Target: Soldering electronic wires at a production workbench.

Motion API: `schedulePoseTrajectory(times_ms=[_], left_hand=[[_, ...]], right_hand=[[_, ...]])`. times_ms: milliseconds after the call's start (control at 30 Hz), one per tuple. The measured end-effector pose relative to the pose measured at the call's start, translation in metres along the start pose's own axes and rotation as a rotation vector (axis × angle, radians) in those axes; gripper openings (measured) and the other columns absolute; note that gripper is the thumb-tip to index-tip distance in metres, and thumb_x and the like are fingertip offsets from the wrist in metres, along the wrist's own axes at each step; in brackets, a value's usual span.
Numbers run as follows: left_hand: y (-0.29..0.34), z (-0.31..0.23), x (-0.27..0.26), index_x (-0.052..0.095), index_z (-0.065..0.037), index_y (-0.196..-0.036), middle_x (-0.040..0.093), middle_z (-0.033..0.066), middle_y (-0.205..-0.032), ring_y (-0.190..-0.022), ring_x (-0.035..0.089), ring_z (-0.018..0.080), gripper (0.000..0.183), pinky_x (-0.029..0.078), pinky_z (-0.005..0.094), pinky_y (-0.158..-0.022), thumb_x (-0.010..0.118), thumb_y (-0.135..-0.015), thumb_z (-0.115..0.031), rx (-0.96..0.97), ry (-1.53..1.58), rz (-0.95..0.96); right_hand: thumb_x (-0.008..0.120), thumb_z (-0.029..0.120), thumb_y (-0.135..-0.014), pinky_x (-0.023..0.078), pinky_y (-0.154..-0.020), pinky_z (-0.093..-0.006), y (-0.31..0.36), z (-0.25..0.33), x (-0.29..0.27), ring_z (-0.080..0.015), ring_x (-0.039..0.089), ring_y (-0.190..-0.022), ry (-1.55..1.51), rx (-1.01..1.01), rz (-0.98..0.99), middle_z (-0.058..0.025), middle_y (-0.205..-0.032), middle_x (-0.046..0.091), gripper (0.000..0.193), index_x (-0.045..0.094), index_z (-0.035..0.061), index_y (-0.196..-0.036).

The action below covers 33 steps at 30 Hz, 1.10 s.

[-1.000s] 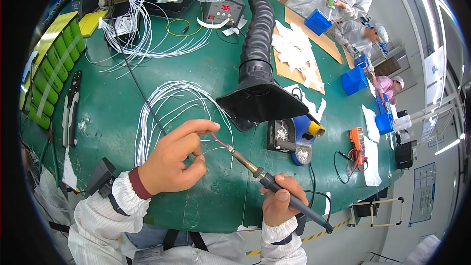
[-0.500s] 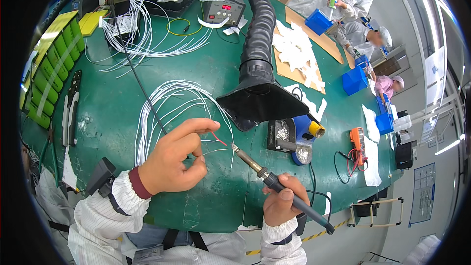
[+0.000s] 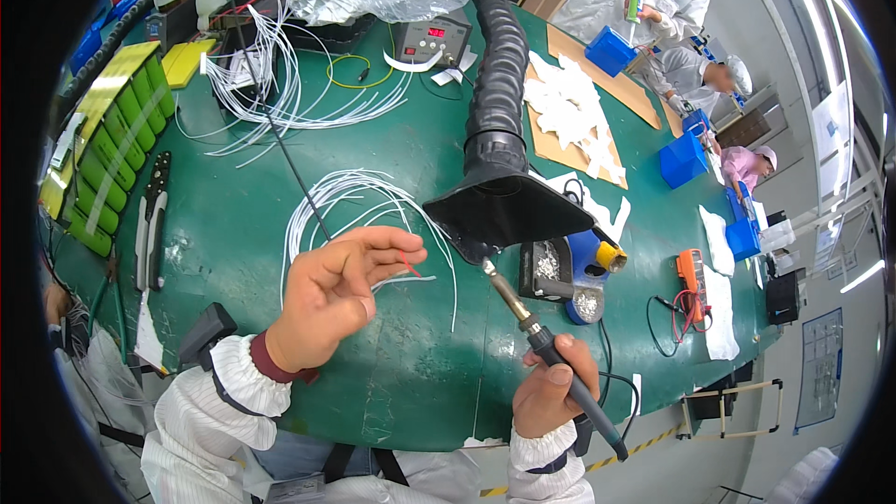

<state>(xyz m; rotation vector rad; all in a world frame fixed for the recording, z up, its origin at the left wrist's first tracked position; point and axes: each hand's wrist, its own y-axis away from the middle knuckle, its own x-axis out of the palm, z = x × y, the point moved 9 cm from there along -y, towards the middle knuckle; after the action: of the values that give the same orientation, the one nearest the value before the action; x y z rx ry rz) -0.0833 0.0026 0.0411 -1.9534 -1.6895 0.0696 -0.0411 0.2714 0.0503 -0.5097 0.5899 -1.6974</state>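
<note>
A short red wire (image 3: 409,264) sticks out from the fingertips of my left hand (image 3: 329,294), which is closed in a loose pinch. Just beyond that hand, a coil of white wires (image 3: 301,215) lies on the green table. My right hand (image 3: 557,383) grips a soldering iron (image 3: 515,303) by its dark handle. Its shiny tip points up and away, apart from the red wire and just below the edge of a black fume extractor hood (image 3: 509,210).
Right of the hood stand a blue soldering iron holder (image 3: 586,257) and a black box of metal shavings (image 3: 544,266). An orange multimeter (image 3: 690,273) lies farther right. Wire strippers (image 3: 150,233) and green bins (image 3: 117,145) are at left. Co-workers sit beyond.
The soldering iron's tip has moved from close beside the red wire's end toward the hood, on the right. My left hand has turned slightly, its fingers closer together. The whole view has shifted a little.
</note>
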Motion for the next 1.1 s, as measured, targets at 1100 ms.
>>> schedulePoseTrajectory(times_ms=[1100], left_hand=[[0.003, 0.035, -0.004, 0.051, -0.003, -0.079, 0.053, 0.0355, -0.139, -0.131, 0.058, 0.0384, 0.009, 0.046, 0.0483, -0.115, 0.058, -0.086, -0.002, -0.462, 0.673, -0.101]], right_hand=[[0.066, 0.039, -0.1, 0.051, -0.068, -0.0327, 0.0, 0.001, -0.002, -0.0182, 0.059, -0.077, 0.033, 0.024, -0.043, -0.0102, -0.089, 0.058, 0.045, 0.063, 0.0007, -0.122]])
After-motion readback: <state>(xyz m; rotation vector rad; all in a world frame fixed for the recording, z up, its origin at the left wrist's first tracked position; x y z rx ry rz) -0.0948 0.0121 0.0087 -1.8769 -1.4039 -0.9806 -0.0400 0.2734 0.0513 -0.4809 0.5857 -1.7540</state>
